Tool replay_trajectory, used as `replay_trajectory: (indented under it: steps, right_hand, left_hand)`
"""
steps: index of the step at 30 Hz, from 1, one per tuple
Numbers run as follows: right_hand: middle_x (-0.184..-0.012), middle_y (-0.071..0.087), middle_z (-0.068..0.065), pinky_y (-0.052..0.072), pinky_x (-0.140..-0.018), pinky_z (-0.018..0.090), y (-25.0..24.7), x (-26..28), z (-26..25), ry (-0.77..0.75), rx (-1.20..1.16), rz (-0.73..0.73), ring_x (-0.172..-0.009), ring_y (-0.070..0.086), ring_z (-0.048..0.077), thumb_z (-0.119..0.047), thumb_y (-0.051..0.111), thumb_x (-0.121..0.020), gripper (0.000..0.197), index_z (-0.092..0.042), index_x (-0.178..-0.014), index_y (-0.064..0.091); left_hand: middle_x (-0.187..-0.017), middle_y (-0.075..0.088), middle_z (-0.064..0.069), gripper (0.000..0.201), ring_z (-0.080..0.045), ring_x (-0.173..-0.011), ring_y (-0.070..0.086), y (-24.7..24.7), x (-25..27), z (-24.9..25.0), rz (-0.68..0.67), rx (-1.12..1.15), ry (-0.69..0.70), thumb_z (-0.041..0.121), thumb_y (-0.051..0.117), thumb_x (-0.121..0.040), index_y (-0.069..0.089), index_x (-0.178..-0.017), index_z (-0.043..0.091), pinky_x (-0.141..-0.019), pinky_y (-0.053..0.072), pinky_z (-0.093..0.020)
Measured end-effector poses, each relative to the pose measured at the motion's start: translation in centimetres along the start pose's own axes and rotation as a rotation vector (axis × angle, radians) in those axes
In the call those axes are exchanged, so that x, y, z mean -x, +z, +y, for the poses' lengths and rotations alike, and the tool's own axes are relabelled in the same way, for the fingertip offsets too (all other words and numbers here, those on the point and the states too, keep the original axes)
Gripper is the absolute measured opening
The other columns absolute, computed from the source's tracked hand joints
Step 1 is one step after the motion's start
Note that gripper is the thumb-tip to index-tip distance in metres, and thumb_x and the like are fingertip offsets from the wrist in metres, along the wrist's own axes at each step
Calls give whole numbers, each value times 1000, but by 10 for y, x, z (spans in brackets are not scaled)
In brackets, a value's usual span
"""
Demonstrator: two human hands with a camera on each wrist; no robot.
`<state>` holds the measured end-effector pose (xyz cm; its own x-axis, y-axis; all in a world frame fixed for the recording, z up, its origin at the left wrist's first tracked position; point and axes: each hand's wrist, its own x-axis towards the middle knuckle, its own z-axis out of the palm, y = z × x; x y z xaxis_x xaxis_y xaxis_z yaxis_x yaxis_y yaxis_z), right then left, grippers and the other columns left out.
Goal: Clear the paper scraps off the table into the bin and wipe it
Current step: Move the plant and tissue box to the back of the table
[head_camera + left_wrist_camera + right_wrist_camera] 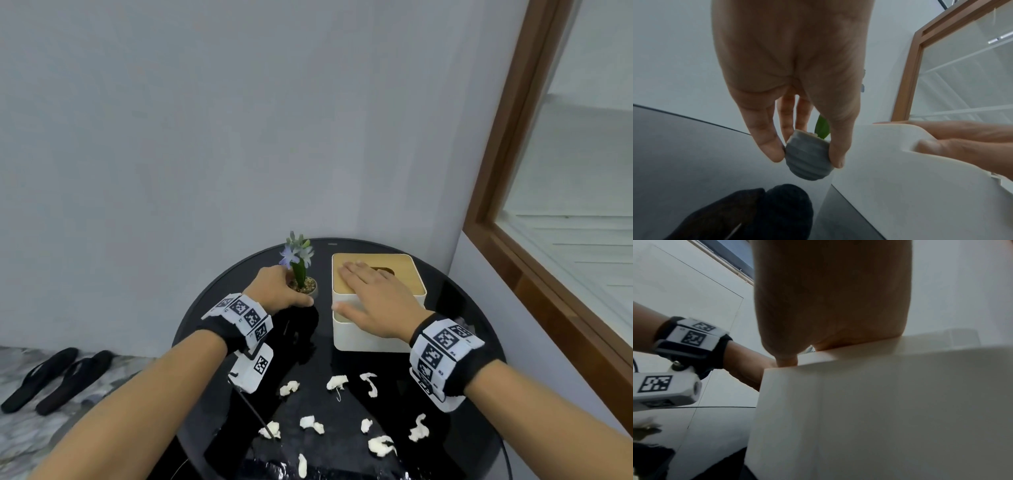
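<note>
The round black glossy table (212, 329) stands in a corner between a grey wall (171, 120) and a wood-framed window (496, 192), and a pair of black slippers (54, 378) lies on the floor at 9 o'clock. The white paper scraps (337, 382) lie scattered at 6 o'clock on the table, near the person. The left hand (277, 289) holds in its grip a small grey plant pot (807, 160) at 12 o'clock, pinched between thumb and fingers, while the right hand (373, 296) lies flat with straight fingers on the white tissue box (370, 337) at 1 o'clock.
</note>
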<state>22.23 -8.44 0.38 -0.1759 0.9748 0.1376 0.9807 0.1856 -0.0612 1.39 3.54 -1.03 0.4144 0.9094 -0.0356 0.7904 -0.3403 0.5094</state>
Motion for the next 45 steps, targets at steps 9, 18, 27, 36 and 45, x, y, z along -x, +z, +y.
replay_trajectory:
  steps: [9,18,27,36,45]
  right_hand:
    - [-161,11,-7,15,-117,35,4,1,-3,8,7,44,-148,8,11,-66,24,-88,78,-23,-153,12]
    - [-159,19,-9,17,-116,34,6,2,-5,28,-4,98,-146,15,10,-68,26,-88,77,-25,-151,21]
    - [-158,22,-10,21,-117,36,10,2,-7,40,-18,118,-146,17,9,-70,24,-87,77,-26,-150,27]
    - [-155,32,-7,27,-115,35,11,1,-8,42,-1,148,-143,28,11,-68,32,-87,74,-23,-146,36]
    - [-154,35,-7,30,-113,38,11,2,-7,39,-15,175,-141,31,12,-68,33,-86,74,-23,-145,38]
  left_hand:
    - [-87,68,0,46,-16,-83,60,-16,-53,0,73,3,-28,49,81,-67,70,-95,14,-72,42,-24]
    - [-85,69,1,37,-12,-75,59,-14,-110,-11,102,69,-99,45,83,-64,67,-85,18,-59,40,-20]
    - [-78,67,0,35,-6,-66,56,-11,-138,-18,100,98,-142,40,83,-65,69,-83,15,-52,38,-18]
    - [-88,69,0,39,-10,-74,58,-8,-140,-18,105,119,-146,40,82,-67,70,-97,18,-57,40,-18]
    - [-109,59,-3,68,-21,-102,57,-5,-119,-18,111,163,-204,48,81,-72,56,-123,10,-79,38,-26]
